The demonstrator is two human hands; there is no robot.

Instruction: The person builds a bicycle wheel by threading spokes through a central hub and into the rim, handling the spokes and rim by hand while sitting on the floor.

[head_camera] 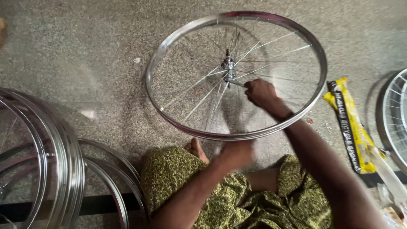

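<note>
The wheel point(169, 63) looked light, with thin, bendable spokes. The right hand point(259, 92) gripped a spoke beside the hub point(228, 68); the left hand point(235, 153) steadied the rim, grip blurred.

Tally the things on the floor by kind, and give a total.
Spoked wheel under the hands: 1
Spoked wheel at the right edge: 1
Stack of bare rims, count unclear: 1
Yellow packet: 1
Total: 4

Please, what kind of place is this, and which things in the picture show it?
Probably a bicycle repair or wheel-building workshop, with the work done on the floor. A half-spoked wheel stands before the seated person, bare metal rims are stacked nearby, and a yellow packet lies beside them.
</note>
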